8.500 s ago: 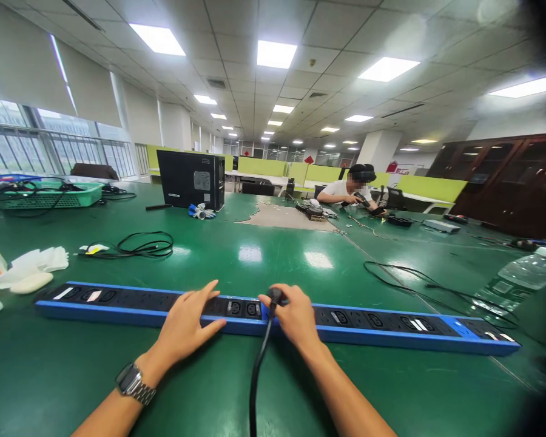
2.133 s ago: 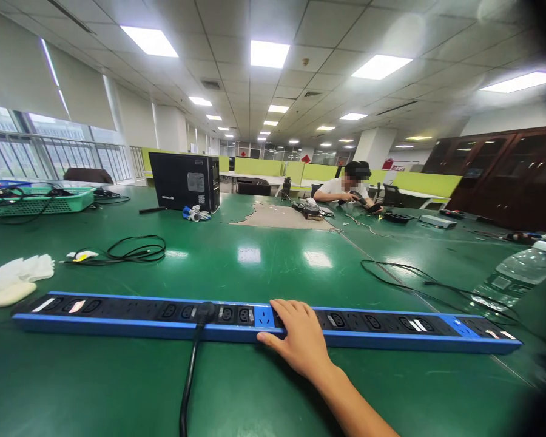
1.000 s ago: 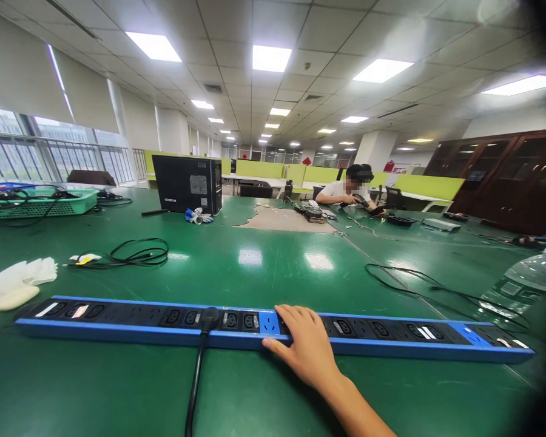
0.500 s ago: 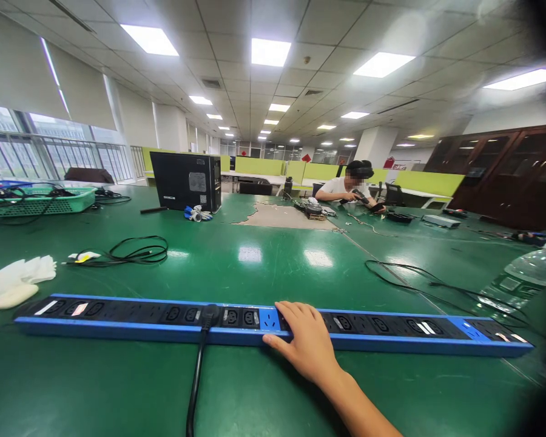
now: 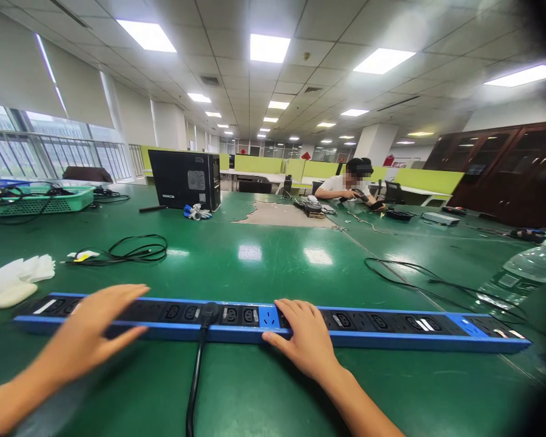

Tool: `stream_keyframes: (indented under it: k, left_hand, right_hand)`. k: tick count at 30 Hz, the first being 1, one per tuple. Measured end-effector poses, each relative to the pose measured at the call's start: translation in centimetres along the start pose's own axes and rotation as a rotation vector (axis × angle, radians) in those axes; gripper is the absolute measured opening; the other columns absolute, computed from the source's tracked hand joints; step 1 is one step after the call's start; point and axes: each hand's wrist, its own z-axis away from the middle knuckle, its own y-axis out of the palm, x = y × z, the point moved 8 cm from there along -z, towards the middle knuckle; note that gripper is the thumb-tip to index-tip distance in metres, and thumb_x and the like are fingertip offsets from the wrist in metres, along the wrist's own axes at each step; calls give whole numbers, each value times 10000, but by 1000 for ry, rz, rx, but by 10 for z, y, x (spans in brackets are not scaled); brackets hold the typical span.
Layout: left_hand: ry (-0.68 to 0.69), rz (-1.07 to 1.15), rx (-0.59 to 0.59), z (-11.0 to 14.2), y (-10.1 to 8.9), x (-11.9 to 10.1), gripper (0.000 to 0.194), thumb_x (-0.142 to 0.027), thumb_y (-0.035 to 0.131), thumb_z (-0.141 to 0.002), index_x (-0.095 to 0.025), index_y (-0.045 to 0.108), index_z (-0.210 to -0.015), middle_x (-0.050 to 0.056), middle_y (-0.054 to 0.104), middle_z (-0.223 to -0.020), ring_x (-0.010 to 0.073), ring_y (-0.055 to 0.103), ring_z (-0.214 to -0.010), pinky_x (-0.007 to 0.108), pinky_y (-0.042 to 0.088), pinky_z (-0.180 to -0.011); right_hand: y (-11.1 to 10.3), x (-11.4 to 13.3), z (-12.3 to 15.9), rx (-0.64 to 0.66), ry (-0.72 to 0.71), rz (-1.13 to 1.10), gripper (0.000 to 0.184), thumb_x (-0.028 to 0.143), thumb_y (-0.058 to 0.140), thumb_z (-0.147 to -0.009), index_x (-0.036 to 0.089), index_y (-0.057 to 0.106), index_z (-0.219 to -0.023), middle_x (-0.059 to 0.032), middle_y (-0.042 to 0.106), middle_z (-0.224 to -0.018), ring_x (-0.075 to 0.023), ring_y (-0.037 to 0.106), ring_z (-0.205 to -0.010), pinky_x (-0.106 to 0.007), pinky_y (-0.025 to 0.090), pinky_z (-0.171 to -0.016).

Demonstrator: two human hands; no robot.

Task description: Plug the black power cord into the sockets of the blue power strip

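A long blue and black power strip lies across the green table in front of me. A black plug sits in one of its sockets, left of the blue socket, and its thick cord runs down toward me. My right hand grips the strip just right of the blue socket, thumb on the near edge and fingers across the top. Slightly blurred, my left hand is over the strip's left part, thumb and fingers apart, holding nothing. Whether it touches the strip I cannot tell.
Thin black cables lie left and right beyond the strip. A water bottle is at right, white tissue at left. Farther back are a green basket, a black computer case and a person handling a dark object.
Earlier my right hand held the plug; now the plug is in a socket farther left and that hand grips the strip. My left hand, out of view half a second ago, has come in from the left.
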Motion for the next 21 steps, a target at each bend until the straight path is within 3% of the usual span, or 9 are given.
stream_keyframes:
  k: [3, 7, 10, 15, 18, 21]
  left_hand:
    - [118, 46, 145, -14, 57, -50, 604, -481, 659, -808, -303, 480, -1356, 49, 591, -1338, 298, 546, -1207, 457, 437, -1027]
    - [71, 163, 208, -21, 97, -75, 368, -346, 551, -885, -263, 592, -1242, 72, 664, -1223, 273, 596, -1133, 428, 470, -981]
    - [43, 230, 190, -20, 102, -74, 319, -334, 539, -889, -238, 629, -1180, 76, 677, -1186, 264, 605, -1114, 417, 479, -971]
    - [-20, 347, 84, -24, 86, -78, 319, -344, 535, -891, -208, 616, -1168, 81, 673, -1171, 250, 620, -1087, 391, 494, -955]
    - [-37, 410, 17, -35, 81, -100, 313, -308, 534, -887, -195, 595, -1173, 87, 665, -1164, 239, 617, -1072, 381, 491, -945]
    - [26, 445, 86, -48, 99, -140, 284, -251, 554, -858, -190, 624, -1126, 87, 676, -1126, 241, 613, -1050, 387, 483, -933]
  right_hand:
    - [1, -1, 1, 14, -5, -8, 615, 543, 688, -759, 205, 587, -1262, -87, 624, -1280, -291, 536, -1168, -499, 363, -1050]
    - [2, -4, 1, 24, -2, -44, 660, 558, 708, -731, 208, 577, -1275, -84, 616, -1293, -290, 529, -1181, -503, 349, -1065]
    - [1, -8, 0, -3, 35, -91, 654, 537, 730, -711, 221, 582, -1264, -78, 623, -1278, -286, 533, -1176, -498, 365, -1054]
    - [-1, -13, -1, -85, 82, -176, 574, 459, 726, -729, 221, 594, -1235, -82, 623, -1265, -286, 516, -1189, -479, 404, -1018]
    - [-3, -12, -1, -120, 71, -212, 543, 430, 732, -726, 222, 601, -1210, -82, 636, -1233, -285, 527, -1161, -483, 419, -998]
    - [-5, -12, 0, -143, 50, -242, 538, 408, 743, -717, 230, 597, -1203, -82, 646, -1203, -282, 540, -1127, -478, 436, -969]
